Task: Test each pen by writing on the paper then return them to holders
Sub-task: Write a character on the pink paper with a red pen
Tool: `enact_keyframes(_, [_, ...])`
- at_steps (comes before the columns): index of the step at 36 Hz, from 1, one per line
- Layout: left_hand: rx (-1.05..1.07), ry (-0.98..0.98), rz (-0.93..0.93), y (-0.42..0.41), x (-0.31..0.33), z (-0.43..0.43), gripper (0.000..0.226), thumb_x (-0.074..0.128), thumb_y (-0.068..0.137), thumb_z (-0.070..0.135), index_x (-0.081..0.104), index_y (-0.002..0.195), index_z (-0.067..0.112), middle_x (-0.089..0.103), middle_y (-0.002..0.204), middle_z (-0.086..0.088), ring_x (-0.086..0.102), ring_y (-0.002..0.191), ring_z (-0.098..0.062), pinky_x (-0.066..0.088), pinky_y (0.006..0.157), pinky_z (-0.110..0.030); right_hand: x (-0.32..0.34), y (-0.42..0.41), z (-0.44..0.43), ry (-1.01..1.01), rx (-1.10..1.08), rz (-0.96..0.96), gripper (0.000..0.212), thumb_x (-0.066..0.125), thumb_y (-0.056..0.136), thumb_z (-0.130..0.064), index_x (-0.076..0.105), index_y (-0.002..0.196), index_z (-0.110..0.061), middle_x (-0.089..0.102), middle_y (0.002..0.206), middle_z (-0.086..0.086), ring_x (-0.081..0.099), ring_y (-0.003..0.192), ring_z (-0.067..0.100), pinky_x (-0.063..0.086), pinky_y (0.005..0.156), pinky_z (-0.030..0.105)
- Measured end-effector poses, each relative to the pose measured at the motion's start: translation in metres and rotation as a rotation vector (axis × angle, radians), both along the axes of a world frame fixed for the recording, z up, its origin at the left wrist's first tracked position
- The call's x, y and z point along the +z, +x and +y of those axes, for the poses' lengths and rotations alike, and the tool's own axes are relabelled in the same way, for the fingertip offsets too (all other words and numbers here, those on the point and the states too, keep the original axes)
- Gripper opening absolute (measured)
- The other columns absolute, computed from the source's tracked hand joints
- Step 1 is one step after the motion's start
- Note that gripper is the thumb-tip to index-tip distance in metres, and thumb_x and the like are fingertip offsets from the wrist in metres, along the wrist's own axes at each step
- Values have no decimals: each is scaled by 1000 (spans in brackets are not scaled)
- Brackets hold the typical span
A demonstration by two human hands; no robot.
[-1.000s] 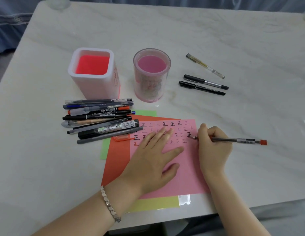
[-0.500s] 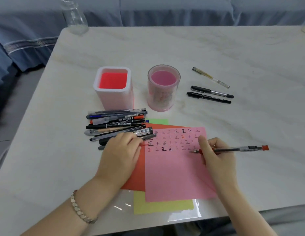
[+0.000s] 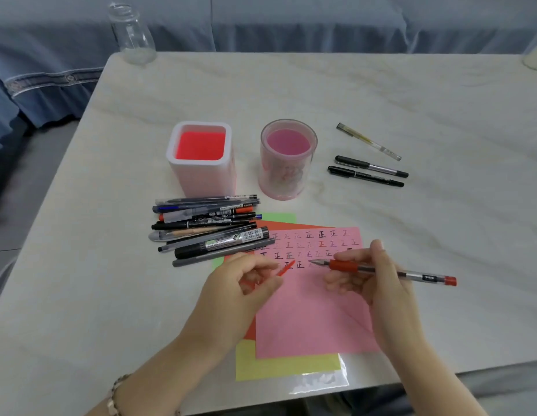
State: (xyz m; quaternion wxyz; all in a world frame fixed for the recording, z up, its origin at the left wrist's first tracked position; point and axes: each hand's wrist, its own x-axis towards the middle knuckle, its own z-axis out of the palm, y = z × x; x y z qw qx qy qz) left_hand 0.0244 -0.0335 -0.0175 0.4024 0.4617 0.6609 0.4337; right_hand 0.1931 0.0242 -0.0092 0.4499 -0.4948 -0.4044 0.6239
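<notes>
Red cap [image 3: 286, 268] pinched in our left hand [image 3: 240, 291] fingers faces the bare tip of the pen [image 3: 417, 274] our right hand [image 3: 381, 286] fingers grip over pink paper [image 3: 315, 319], likely for recapping.

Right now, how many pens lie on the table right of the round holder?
3. The clear pen lies farthest back; the black-and-silver pen nearer; the all-black pen just in front of it. None hidden.

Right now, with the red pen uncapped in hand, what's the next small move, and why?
Probably cap it: bring the red cap pinched in the left hand onto the bare tip of the red pen in the right hand. The tip points toward the cap, above the pink paper.
</notes>
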Motion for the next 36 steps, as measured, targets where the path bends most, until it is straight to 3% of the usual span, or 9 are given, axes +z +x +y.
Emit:
enact_keyframes(4, [-23, -9, -45, 8, 8, -3, 26, 72, 78, 9, 66, 84, 34, 63, 83, 4, 54, 69, 3, 41, 63, -9, 7, -1, -6, 39, 16, -5, 49, 40, 80, -43, 71, 55, -13, 61, 48, 11, 56, 44, 20, 48, 47, 25])
enact_keyframes(7, [-40, -9, -32, 10, 11, -5, 24, 72, 78, 12, 66, 85, 34, 63, 83, 4, 52, 66, 3, 38, 60, -8, 8, 0, -7, 63, 14, -22, 50, 45, 88, -44, 71, 56, -15, 59, 46, 9, 54, 44, 19, 47, 48, 24])
enact_keyframes(13, [-46, -7, -22, 11, 13, -6, 26, 73, 77, 11, 66, 84, 35, 63, 82, 5, 50, 63, 5, 37, 59, -8, 7, -2, -10, 69, 39, -40, 50, 41, 86, -44, 72, 58, -16, 60, 47, 8, 55, 44, 19, 47, 49, 24])
enact_keyframes(20, [-68, 4, 17, 12, 12, -9, 27, 73, 77, 14, 66, 84, 39, 61, 88, 20, 51, 68, 7, 37, 61, -7, 5, -3, -11, 85, 55, -33, 49, 47, 90, -42, 72, 59, -14, 60, 47, 10, 54, 43, 18, 46, 48, 22])
enact_keyframes(23, [-79, 20, 39, 12, 12, -10, 25, 73, 77, 16, 67, 83, 39, 61, 89, 18, 52, 67, 3, 37, 60, -9, 4, -4, -12, 101, 78, -49, 46, 47, 89, -40, 72, 60, -15, 60, 48, 12, 55, 43, 18, 46, 47, 22])
enact_keyframes(30, [-114, 53, 45, 17, 14, -9, 12, 64, 70, 38, 67, 81, 43, 61, 89, 22, 49, 63, -4, 37, 60, -9, 2, -9, -15, 87, 137, -88, 46, 39, 82, -35, 71, 55, -16, 54, 42, 7, 48, 40, 10, 42, 45, 17])
enact_keyframes(33, [-106, 33, 13, 19, 15, -10, 11, 65, 71, 36, 70, 77, 44, 65, 87, 20, 52, 64, -6, 40, 61, -11, 2, -9, -15, 97, 123, -91, 46, 38, 82, -33, 70, 53, -16, 52, 41, 6, 46, 40, 7, 40, 45, 15])
enact_keyframes(36, [-132, -25, -73, 20, 19, -11, 31, 69, 80, 17, 66, 86, 48, 68, 76, 11, 57, 62, -8, 45, 63, -16, 0, -8, -17, 96, 108, -70, 45, 37, 82, -30, 66, 49, -18, 46, 39, 4, 41, 41, 9, 35, 45, 16])
